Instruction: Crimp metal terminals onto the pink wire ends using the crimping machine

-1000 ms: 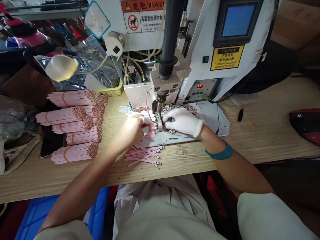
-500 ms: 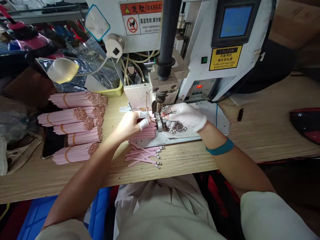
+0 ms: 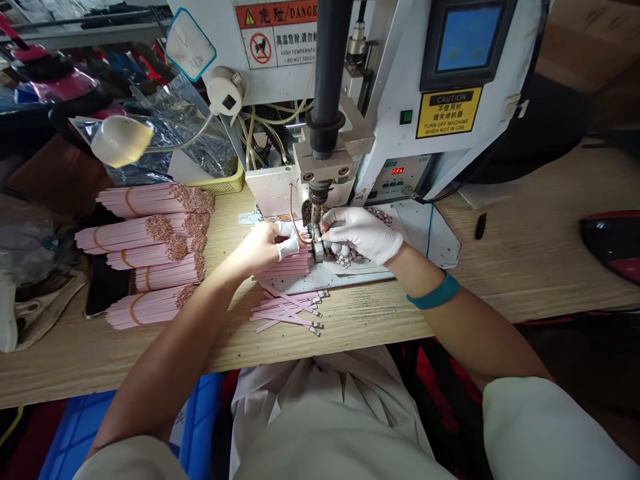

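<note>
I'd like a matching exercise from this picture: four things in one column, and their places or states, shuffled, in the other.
Column 1
1. Wristband
2. Caution label
3. Bundled pink strips
4. Loose pink strips

Column 2
A. Crisscrossed on the table, in front of the base plate
B. Teal, around the right forearm
C. Held by orange bands, piled at the left
D. Yellow and black, just below the blue screen

Right pairs: 1-B, 2-D, 3-C, 4-A
</note>
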